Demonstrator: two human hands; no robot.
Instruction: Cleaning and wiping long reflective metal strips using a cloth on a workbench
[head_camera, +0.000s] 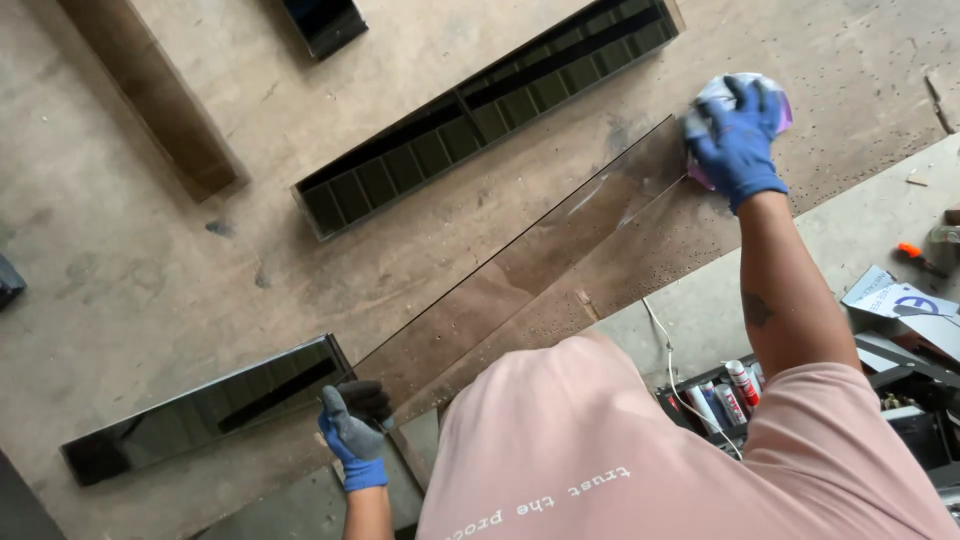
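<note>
A long, narrow strip of tinted glass (520, 275) lies slantwise on a brown wooden worktop (200, 270). My left hand (352, 430), in a blue and grey glove, grips the near end of the strip. At the far end my right hand (738, 140), in a blue glove, presses a crumpled cloth (775, 100) onto the glass. My pink shirt hides the table's near edge.
Two more dark glass strips lie on the worktop, one at the near left (200, 410) and one at the back (490, 105). A wooden bar (150, 95) lies at the far left. A box of tubes (725, 395) and tools sits on the floor at right.
</note>
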